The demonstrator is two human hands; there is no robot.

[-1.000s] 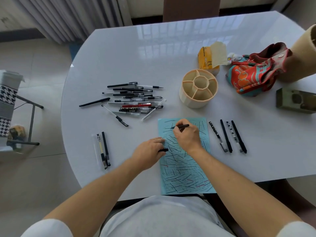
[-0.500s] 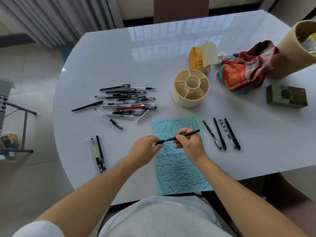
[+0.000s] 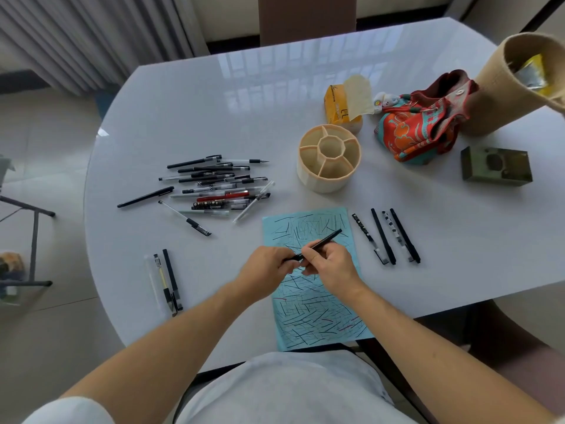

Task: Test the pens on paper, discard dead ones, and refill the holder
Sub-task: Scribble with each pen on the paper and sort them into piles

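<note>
Capping looks like the step in hand: your right hand [image 3: 328, 267] pinches a black pen [image 3: 318, 244] by its barrel above the blue paper [image 3: 318, 319], while your left hand [image 3: 269, 267] closes its fingertips on the pen's near end, where a cap [image 3: 292, 257] seems to be going on. The paper, thick with test strokes, lies at the near edge of the tabletop [image 3: 214, 111], its bottom hanging slightly past that edge.

Judging from the layout, this pen next needs sorting. Four pens [image 3: 386, 235] lie in a row just right of the paper; a smaller group of three [image 3: 166, 280] sits toward the near left edge. Which group is working and which dead cannot be told from here, so you must decide by the stroke it made. The untested pile [image 3: 214, 186] waits left of the holder [image 3: 329, 162], which stands empty near the tabletop's middle, so refilling has not yet begun.

Your fingers hide the pen's tip, so whether the cap is fully seated is unclear. At the far right corner a tan cylinder [image 3: 501, 87] is cut off by the frame, its contents hard to make out.
</note>
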